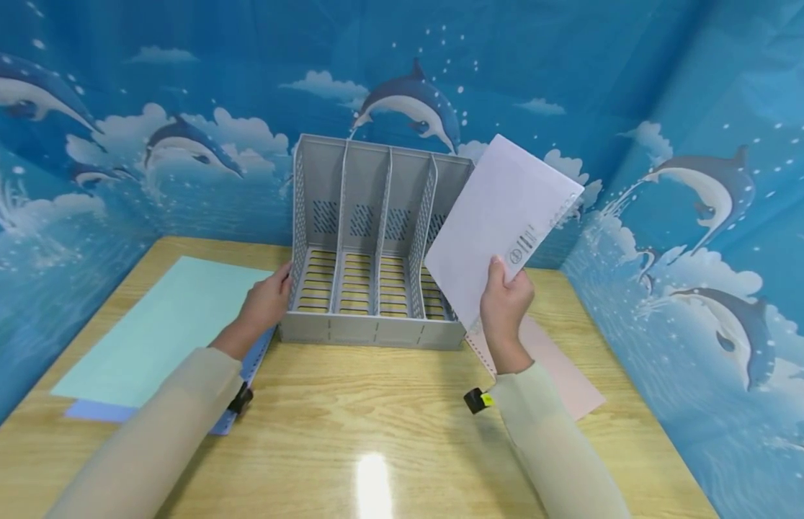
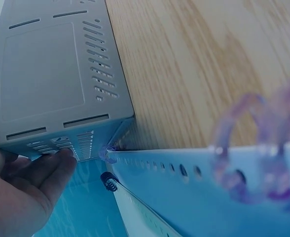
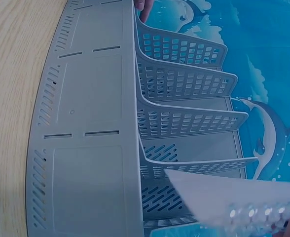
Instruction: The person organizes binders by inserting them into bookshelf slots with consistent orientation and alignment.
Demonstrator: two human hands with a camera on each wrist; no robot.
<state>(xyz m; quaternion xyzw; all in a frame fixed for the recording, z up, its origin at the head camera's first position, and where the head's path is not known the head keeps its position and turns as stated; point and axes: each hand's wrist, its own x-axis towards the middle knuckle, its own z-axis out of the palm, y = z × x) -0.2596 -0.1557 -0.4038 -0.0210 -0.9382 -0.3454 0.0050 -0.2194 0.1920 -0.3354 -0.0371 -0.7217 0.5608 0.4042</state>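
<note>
A grey file organizer (image 1: 376, 330) with four slots, perforated dividers and a slotted base stands upright at the back of the table. At its left side wall, my left hand (image 1: 264, 303) grips the front edge; in the left wrist view the fingers (image 2: 56, 170) lie against the perforated side. My right hand (image 1: 506, 310) holds a pale lilac spiral notebook (image 1: 493, 209) by its lower edge, thumb on the cover. The notebook is raised and tilted, overlapping the rightmost slot in the head view. One corner of it shows by the last divider (image 3: 204, 165) in the right wrist view.
Left of the organizer, a mint green notebook (image 1: 162, 324) lies on a blue-violet notebook (image 1: 97, 411) with spiral rings. A pink notebook (image 1: 560, 367) lies flat under my right forearm. A dolphin-print curtain (image 1: 246, 58) hangs behind and beside the wooden table (image 1: 324, 432).
</note>
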